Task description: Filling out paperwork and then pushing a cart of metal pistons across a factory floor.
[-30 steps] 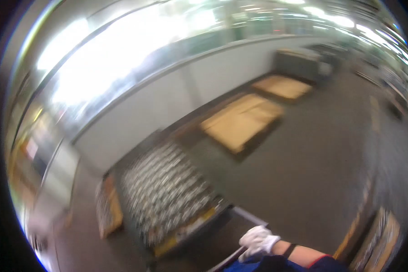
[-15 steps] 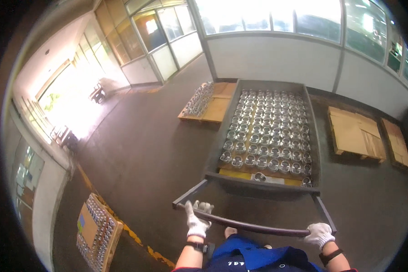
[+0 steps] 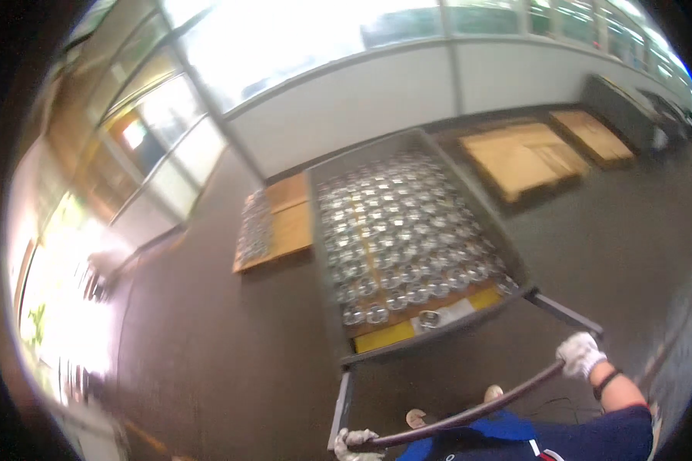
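Observation:
A dark curved push handle [image 3: 469, 416] of a grey cart [image 3: 407, 338] spans the space in front of me. My right hand [image 3: 580, 355], in a white glove, is wrapped round the handle's right end. At the lower edge, my gloved left hand [image 3: 355, 446] curls over its left end, partly cut off by the frame. Within the cart's low walls, shiny piston-like metal parts [image 3: 396, 230] stand in close rows. One such part [image 3: 429, 319] sits apart on a white sheet at the near end, beside a yellow strip [image 3: 384, 335].
Left of the cart lies a cardboard-topped pallet [image 3: 291, 227] with more metal parts. Beyond its right side are two more pallets, a wide one [image 3: 519, 157] and a narrow one [image 3: 592, 137]. A white wall with windows [image 3: 346, 115] runs behind. Bright daylight enters at far left.
My view has swung to the right, and the cart now stands at a slant. The left hand's fingers, raised and spread before, now curl over the handle. The right hand still grips.

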Tool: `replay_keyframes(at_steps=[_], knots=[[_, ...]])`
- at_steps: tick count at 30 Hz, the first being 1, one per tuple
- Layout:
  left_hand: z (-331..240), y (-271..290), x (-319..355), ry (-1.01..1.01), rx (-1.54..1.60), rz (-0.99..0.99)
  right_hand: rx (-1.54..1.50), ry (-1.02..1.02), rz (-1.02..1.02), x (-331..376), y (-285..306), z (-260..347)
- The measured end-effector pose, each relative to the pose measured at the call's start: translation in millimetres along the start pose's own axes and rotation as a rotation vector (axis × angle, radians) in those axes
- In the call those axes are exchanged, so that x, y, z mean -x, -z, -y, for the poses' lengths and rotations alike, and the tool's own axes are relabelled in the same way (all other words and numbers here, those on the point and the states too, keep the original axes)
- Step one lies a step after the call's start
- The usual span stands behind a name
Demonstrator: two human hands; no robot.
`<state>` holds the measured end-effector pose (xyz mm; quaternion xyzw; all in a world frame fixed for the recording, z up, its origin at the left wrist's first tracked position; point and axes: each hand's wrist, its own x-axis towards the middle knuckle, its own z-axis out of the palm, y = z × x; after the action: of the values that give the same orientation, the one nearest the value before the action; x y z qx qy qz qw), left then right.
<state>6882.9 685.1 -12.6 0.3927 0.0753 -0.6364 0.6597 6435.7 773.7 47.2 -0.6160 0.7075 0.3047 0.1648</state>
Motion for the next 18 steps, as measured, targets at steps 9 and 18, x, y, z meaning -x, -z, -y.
replay_keyframes(at_steps=[9,18], knots=[[0.5,-41.4,13.3,-0.087,-0.013,-0.240,-0.325,0.275,-0.309,0.2,-33.2,-15.7],[-22.2,-18.0,26.7,0.148,0.048,-0.105,-0.349,0.485,-0.466,15.1,-25.6,-48.7]])
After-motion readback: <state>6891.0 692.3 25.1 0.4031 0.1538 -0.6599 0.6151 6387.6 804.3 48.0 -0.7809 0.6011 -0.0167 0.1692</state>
